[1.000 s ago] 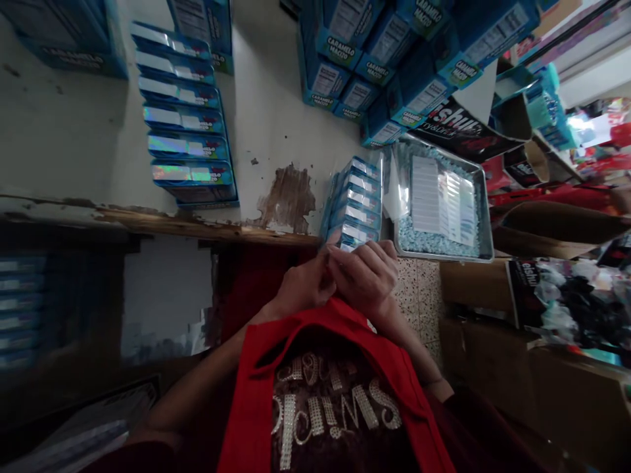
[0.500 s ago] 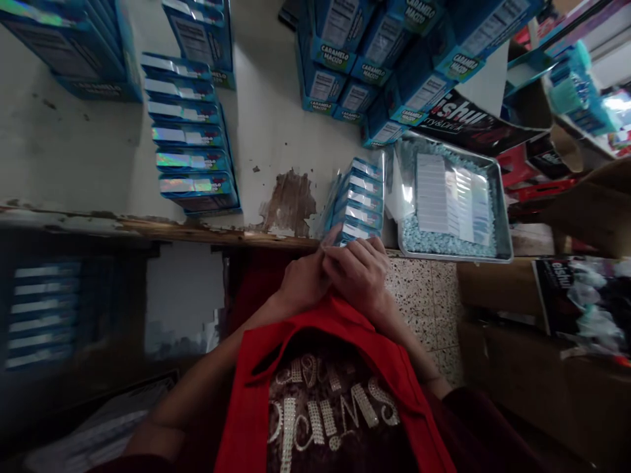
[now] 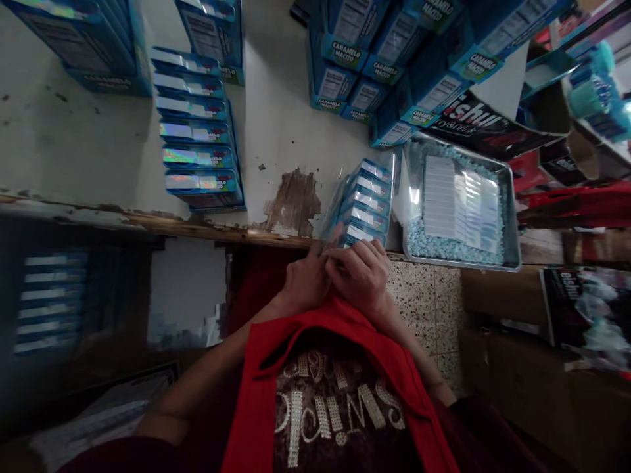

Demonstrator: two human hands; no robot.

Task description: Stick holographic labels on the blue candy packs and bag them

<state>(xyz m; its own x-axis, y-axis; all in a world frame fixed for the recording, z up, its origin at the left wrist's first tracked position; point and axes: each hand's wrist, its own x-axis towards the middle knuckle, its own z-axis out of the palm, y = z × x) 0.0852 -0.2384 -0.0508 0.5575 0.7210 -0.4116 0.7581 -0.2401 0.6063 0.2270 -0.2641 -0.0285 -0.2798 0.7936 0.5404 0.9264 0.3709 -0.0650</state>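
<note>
A row of blue candy boxes point(image 3: 367, 202) stands at the table's front edge inside a loose clear plastic bag point(image 3: 340, 203). My left hand point(image 3: 306, 279) is closed at the near end of the bag, its fingers pinching the plastic. Beside it, almost touching, my right hand point(image 3: 362, 270) has its fingers curled over the same end, just below the nearest box. The plastic between my fingertips is mostly hidden by the hands. Both hands are in front of my red apron point(image 3: 340, 315).
Right of the bag, a metal tray point(image 3: 461, 261) holds small pale-blue pieces and a stack of white, shiny strips. Stacked blue boxes point(image 3: 345, 56) stand behind. Another box row point(image 3: 204, 187) is at left. A black printed carton point(image 3: 493, 128) lies behind the tray.
The view has shifted slightly, so the table things appear a little further right. My left fingertip has drawn back a little from the nearest box; both hands stay at the bag's near end.
</note>
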